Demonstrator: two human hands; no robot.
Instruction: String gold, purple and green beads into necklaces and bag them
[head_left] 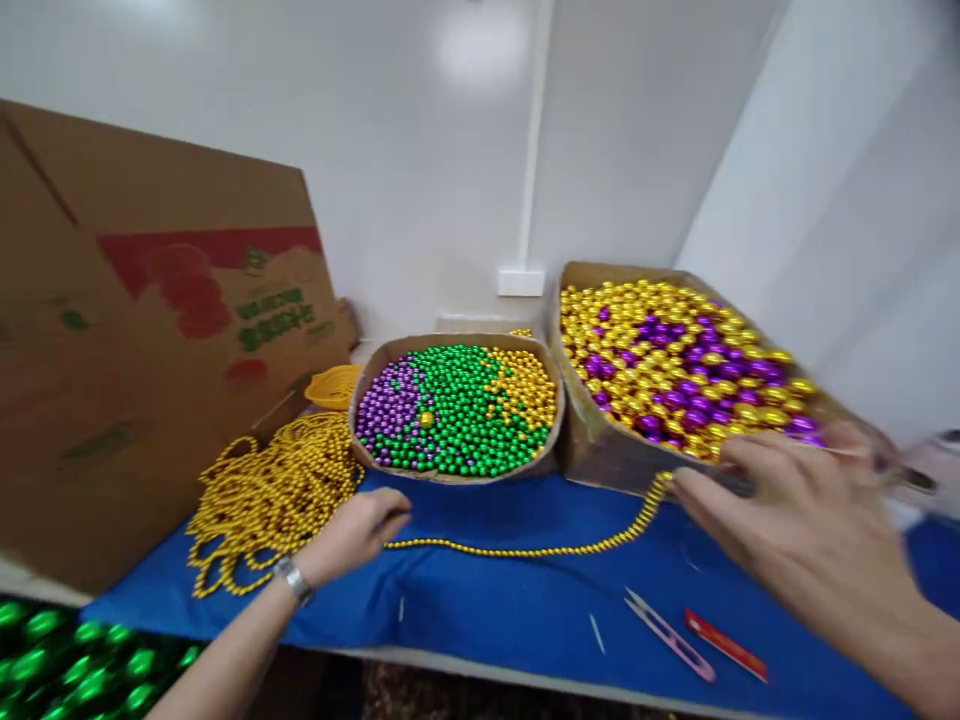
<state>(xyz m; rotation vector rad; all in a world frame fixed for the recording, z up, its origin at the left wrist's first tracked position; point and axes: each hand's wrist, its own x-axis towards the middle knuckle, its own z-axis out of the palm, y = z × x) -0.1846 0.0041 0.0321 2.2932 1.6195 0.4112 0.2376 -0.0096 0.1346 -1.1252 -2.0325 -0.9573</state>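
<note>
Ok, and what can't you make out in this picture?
All in the head view:
Whether the left hand grips the gold strand: hidden by the hand itself.
Small print on the big carton: blurred.
The rest of the large green beads: cut off by the left and bottom edges.
Marks on the red strip: too small.

a large cardboard carton (pixel 172 370) with a red printed band and green lettering stands at the left, in front of a pale wall (pixel 420 150). a white strip (pixel 534 140) runs down the wall to a small white box (pixel 521 283). pink-handled snips (pixel 661 623) and a slim red object (pixel 726 646) lie side by side on blue cloth (pixel 525 620); shiny green beads (pixel 82 665) show at the lower left.
</note>
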